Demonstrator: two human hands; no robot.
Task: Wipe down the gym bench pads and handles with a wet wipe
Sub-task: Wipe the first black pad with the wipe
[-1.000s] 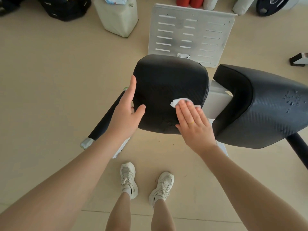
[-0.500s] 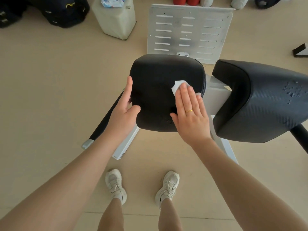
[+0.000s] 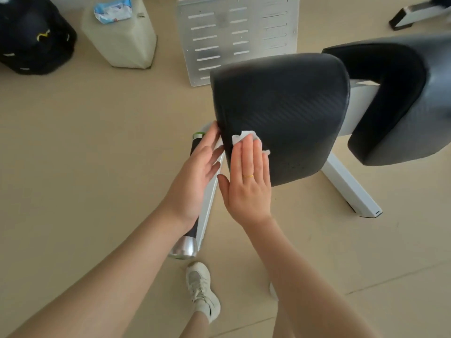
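A black textured bench pad (image 3: pixel 288 101) fills the middle of the head view, with a second black pad (image 3: pixel 400 98) to its right. My right hand (image 3: pixel 249 176) lies flat with straight fingers on the near left part of the first pad, pressing a white wet wipe (image 3: pixel 246 137) against it. My left hand (image 3: pixel 197 174) rests with straight fingers on the pad's left edge. Below it runs a black handle with a silver end (image 3: pixel 185 247).
The bench's white frame leg (image 3: pixel 351 189) reaches out to the right. Behind the pad stands a slotted metal plate (image 3: pixel 234 32). A pale container (image 3: pixel 122 37) with a wipes pack (image 3: pixel 113 9) and a black bag (image 3: pixel 31 37) sit at the back left. My shoe (image 3: pixel 202 289) is below.
My right hand slid the wipe from the pad's right side to its near left part, beside my left hand. The view shifted, and the pads now sit further right.
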